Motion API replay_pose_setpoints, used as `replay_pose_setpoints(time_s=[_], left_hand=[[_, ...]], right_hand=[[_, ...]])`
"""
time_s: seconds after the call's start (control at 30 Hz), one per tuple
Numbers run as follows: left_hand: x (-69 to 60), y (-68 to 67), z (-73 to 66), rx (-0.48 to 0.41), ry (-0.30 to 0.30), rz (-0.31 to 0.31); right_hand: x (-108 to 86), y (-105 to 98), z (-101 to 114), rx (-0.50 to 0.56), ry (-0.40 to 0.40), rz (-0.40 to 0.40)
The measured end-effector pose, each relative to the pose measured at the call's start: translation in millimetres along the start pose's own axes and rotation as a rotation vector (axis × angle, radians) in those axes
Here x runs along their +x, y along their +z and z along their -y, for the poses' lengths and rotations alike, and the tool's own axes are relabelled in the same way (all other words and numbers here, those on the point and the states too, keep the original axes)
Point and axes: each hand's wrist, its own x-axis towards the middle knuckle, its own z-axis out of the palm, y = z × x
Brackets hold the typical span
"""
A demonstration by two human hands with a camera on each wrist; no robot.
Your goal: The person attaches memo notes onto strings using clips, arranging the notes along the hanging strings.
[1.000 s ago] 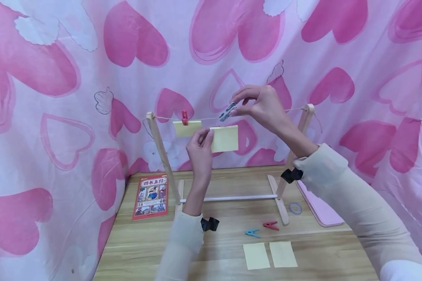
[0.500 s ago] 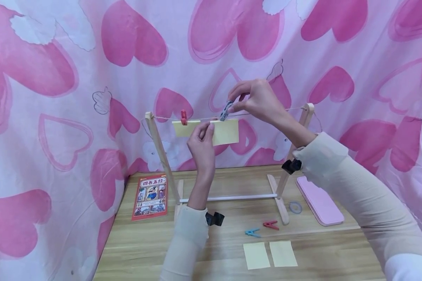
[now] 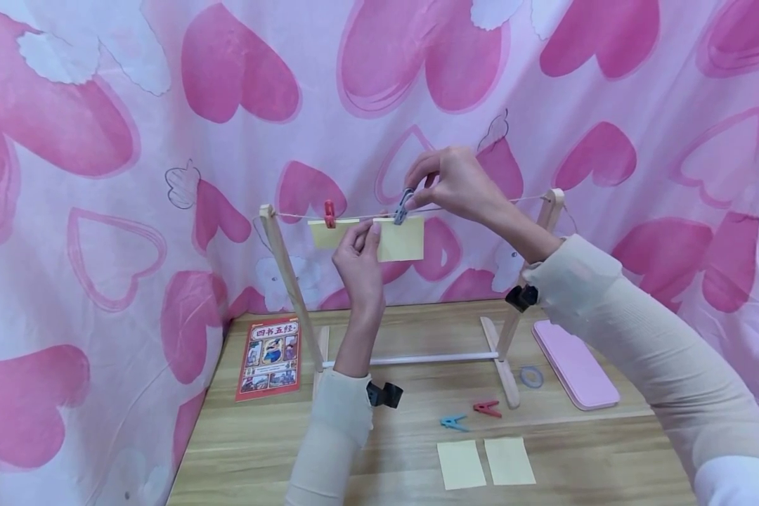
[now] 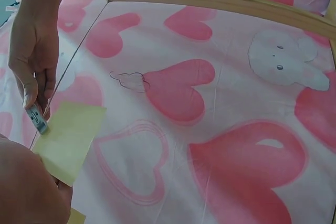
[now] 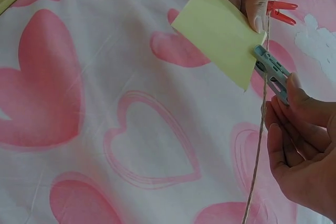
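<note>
My left hand (image 3: 360, 267) pinches the left edge of a yellow paper note (image 3: 401, 240) between thumb and fingers, up at the string (image 3: 481, 205). With thumb and fingers my right hand (image 3: 458, 183) grips a grey-blue clothespin (image 5: 272, 72) from above. Its tip sits over the note's top edge, beside the string, in the right wrist view. Left of it, a red clothespin (image 3: 330, 213) holds another yellow note (image 3: 325, 233) on the string, partly behind my left hand.
The string runs between two wooden posts (image 3: 287, 281) joined by a white rod (image 3: 430, 359). On the table (image 3: 259, 450) lie a blue clothespin (image 3: 453, 422), a red clothespin (image 3: 488, 408), two notes (image 3: 460, 465), a tape ring (image 3: 532, 377), a pink case (image 3: 575, 365) and a red booklet (image 3: 268, 358).
My left hand has raised the note to the string. The clothespin in my right hand has come down from above the note onto its top edge.
</note>
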Motion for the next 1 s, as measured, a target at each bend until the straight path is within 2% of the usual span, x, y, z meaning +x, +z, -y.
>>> replay_pose_setpoints(time_s=[0.47,0.77,1.0], left_hand=[[1.9,1.7,-2.2,-0.072,-0.014,-0.003],[2.6,1.1,-0.7,-0.079,-0.031,-0.005],[2.7,0.7,1.0,-0.042,-0.052,-0.024]], right_hand=[[5.3,2.9,4.1,-0.022,-0.025,0.035],[4.4,5.4,4.1,-0.024,-0.109,0.108],[4.8,3.3,1.5,-0.057,-0.109,0.159]])
